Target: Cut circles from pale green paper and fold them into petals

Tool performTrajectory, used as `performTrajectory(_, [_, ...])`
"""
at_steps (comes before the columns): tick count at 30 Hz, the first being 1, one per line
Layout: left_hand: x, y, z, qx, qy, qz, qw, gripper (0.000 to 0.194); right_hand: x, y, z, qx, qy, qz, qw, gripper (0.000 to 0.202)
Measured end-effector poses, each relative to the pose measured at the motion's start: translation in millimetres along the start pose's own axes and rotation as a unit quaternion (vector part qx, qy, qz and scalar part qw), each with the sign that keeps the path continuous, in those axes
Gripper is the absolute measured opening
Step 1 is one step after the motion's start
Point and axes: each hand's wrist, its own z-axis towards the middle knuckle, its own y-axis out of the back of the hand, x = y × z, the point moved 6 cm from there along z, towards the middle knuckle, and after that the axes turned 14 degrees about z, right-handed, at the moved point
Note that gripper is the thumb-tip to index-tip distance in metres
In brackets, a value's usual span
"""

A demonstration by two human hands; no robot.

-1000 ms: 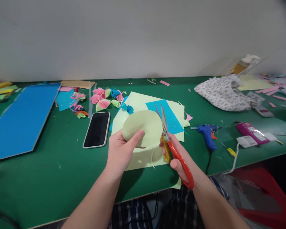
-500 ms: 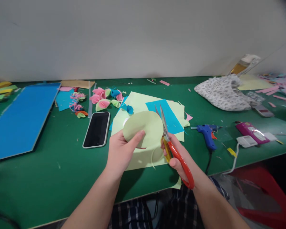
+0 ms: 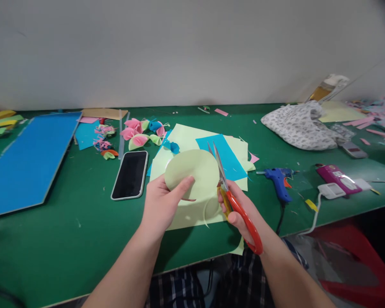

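A round of pale green paper (image 3: 197,164) is pinched in my left hand (image 3: 165,201), thumb on top and the other fingers hidden beneath. My right hand (image 3: 244,209) grips scissors (image 3: 244,214) with red and yellow handles. Their blades stand slightly apart, pointing away from me along the round's right edge. Whether they touch the paper I cannot tell. Under both hands lie pale green sheets (image 3: 186,134) with a blue paper piece (image 3: 232,160) on top. A thin curled green strip (image 3: 206,214) hangs below the round.
Left of the sheets lies a phone (image 3: 130,175), with folded paper petals (image 3: 136,132) behind it. A large blue board (image 3: 35,158) covers the far left. Rightward are a blue glue gun (image 3: 279,182), a magenta device with a white plug (image 3: 338,177) and a patterned cloth (image 3: 303,124).
Almost nothing differs. The scissors and the paper round have shifted very slightly, and both hands keep their hold.
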Motion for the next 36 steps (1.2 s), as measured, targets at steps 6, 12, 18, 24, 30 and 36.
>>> performTrajectory(6, [3.7, 3.3, 3.1, 0.027, -0.003, 0.042, 0.999, 0.037, 5.4, 6.3, -3.2, -0.067, 0.008, -0.01, 0.998, 0.058])
performTrajectory(12, [5.9, -17.8, 1.2, 0.219, 0.001, 0.112, 0.969, 0.062, 16.6, 25.4, -0.2, -0.171, 0.097, -0.003, 0.981, 0.029])
performTrajectory(18, [5.8, -25.3, 1.8, 0.236, -0.04, 0.267, 0.933, 0.055, 13.0, 26.4, 4.3, -0.143, 0.073, -0.007, 0.987, 0.033])
performTrajectory(24, [9.5, -14.9, 10.0, 0.114, -0.003, 0.139, 0.984, 0.071, 2.3, 12.0, 7.7, -0.131, -0.005, -0.032, 0.991, 0.036])
performTrajectory(30, [24.0, -26.7, 5.4, 0.129, 0.028, 0.018, 0.991, 0.066, -1.0, 15.4, 13.2, -0.18, 0.025, 0.032, 0.983, 0.036])
performTrajectory(36, [35.2, -29.4, 4.1, 0.085, 0.075, -0.051, 0.992, 0.039, 0.5, 16.4, 13.7, -0.165, 0.089, 0.053, 0.981, 0.039])
